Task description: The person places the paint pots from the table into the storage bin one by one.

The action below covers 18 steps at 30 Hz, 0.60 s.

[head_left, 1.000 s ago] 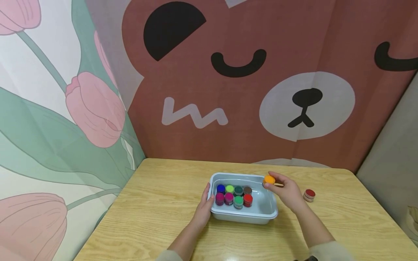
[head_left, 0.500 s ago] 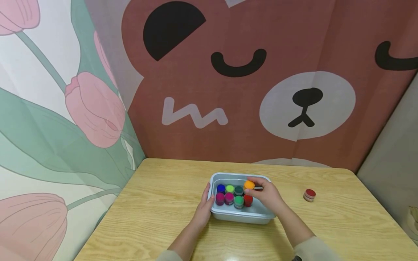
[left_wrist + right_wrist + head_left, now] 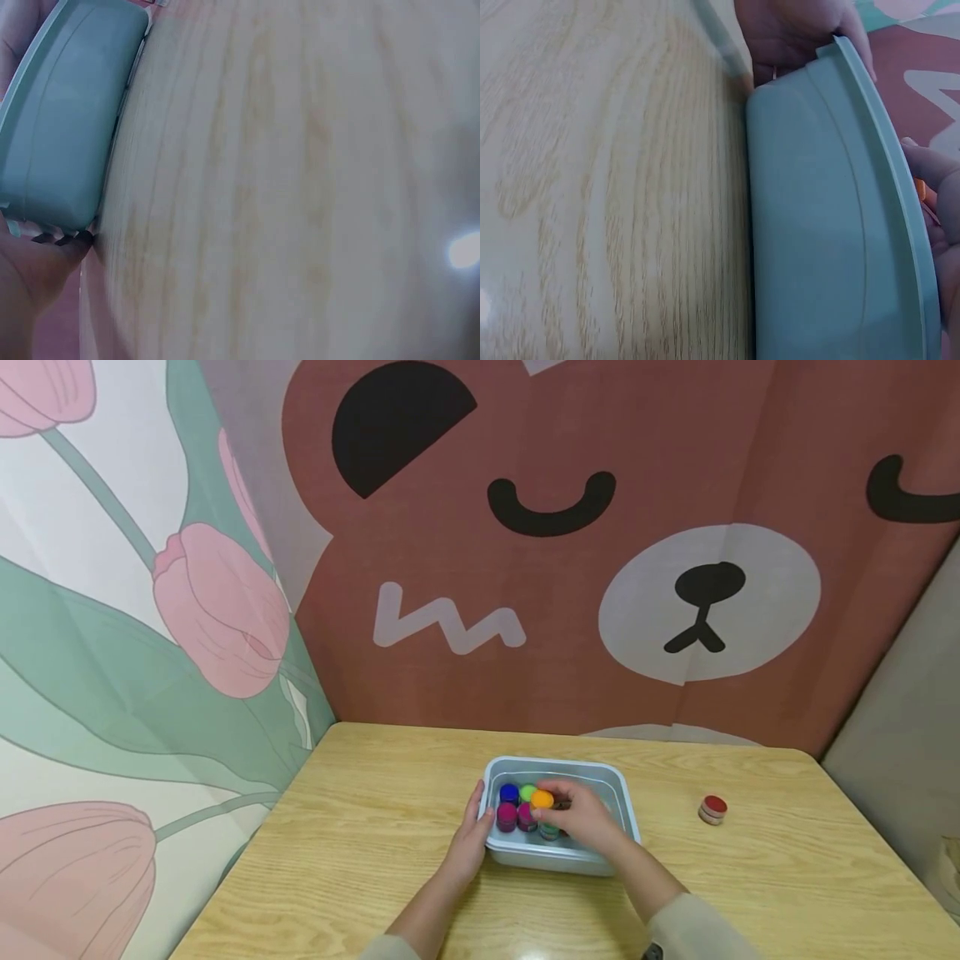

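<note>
In the head view, a pale blue-grey plastic tray (image 3: 551,860) stands on the table. My left hand (image 3: 467,847) holds its left end, thumb at the rim and fingers along the outer wall. Between thumb and fingers, my right hand (image 3: 588,818) pinches a small orange-topped jar (image 3: 542,799) above the tray's middle. Several similar jars sit inside, among them a blue one (image 3: 509,793), a lime one (image 3: 528,792), magenta ones (image 3: 507,817) and a green one (image 3: 550,832). The right hand and orange jar cover others. Wrist views mostly show the tray's outer wall (image 3: 817,210).
On the wooden table (image 3: 360,827), a red-topped jar (image 3: 712,810) stands to the right of the tray. A curtain with a bear print (image 3: 555,693) hangs behind the table, and a tulip-print curtain (image 3: 217,610) hangs at left.
My right hand has carried the orange-topped jar leftward from the tray's right rim to over the jars in the middle. The left hand has stayed on the tray's end.
</note>
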Each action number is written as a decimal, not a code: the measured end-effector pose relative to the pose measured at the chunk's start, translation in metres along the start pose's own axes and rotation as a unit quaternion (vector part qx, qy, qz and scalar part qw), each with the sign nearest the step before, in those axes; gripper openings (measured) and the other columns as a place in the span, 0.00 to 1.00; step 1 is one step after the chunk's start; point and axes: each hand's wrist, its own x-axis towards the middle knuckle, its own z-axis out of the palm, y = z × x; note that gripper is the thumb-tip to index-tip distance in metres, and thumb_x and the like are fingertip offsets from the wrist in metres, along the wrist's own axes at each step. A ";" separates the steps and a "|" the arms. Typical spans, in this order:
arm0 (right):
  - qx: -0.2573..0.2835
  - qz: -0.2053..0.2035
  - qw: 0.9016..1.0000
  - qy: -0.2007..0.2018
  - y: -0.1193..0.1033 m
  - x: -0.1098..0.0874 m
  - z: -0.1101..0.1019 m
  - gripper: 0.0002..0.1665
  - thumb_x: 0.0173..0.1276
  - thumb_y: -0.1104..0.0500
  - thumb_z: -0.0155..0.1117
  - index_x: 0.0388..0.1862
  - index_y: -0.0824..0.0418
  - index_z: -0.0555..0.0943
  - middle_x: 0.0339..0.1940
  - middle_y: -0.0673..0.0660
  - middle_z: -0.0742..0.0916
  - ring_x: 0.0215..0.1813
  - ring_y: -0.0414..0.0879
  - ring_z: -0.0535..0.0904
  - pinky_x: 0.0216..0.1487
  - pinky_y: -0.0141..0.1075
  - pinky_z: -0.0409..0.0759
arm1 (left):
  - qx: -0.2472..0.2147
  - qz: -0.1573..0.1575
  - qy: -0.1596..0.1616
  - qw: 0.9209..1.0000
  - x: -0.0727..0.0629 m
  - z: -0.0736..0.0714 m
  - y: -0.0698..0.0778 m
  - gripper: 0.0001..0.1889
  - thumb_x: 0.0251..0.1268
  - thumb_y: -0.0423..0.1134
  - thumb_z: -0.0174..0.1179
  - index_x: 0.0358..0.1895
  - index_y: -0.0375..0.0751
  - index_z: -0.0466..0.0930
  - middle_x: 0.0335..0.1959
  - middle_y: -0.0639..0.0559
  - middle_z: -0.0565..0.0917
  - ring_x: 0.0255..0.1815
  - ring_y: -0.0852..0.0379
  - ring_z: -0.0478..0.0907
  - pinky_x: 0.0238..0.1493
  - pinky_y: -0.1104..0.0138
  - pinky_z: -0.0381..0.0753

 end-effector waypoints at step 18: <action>-0.056 0.011 0.996 -0.074 0.004 0.007 0.010 0.24 0.56 0.59 0.76 0.52 0.63 0.83 0.48 0.56 0.87 0.49 0.48 0.82 0.58 0.50 0.80 | -0.003 -0.006 -0.004 1.000 -0.001 0.000 0.002 0.30 0.80 0.45 0.39 0.80 0.53 0.45 0.80 0.41 0.50 0.80 0.33 0.44 0.74 0.33 0.43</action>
